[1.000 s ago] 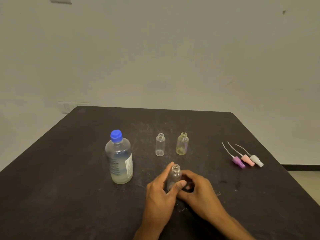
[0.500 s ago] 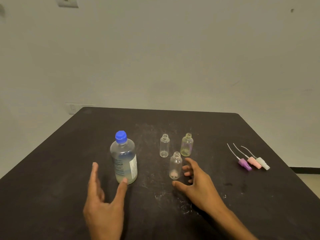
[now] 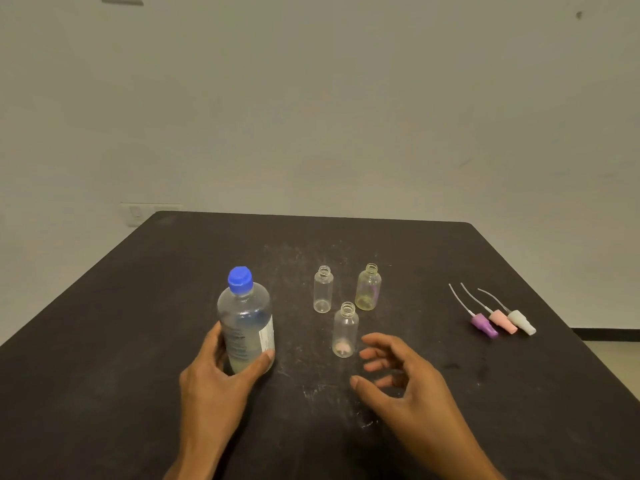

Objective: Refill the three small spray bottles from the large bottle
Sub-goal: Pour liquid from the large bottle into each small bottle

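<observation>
The large clear bottle [image 3: 246, 318] with a blue cap stands upright on the black table [image 3: 138, 323], left of centre. My left hand [image 3: 214, 379] wraps around its lower part. Three small clear bottles stand uncapped to its right: one at the back left [image 3: 323, 289], a yellowish one at the back right [image 3: 368, 287], and the nearest one [image 3: 345, 330] in front. My right hand [image 3: 401, 379] hovers just right of the nearest small bottle, fingers spread, holding nothing.
Three spray tops lie side by side at the right of the table: purple [image 3: 483, 324], pink [image 3: 502, 320] and white [image 3: 521, 321], their tubes pointing away. A pale wall rises behind the table's far edge.
Both hands let go of the nearest small bottle, which now stands alone. My left hand moved left and closed around the large bottle. My right hand stays open beside the small bottle.
</observation>
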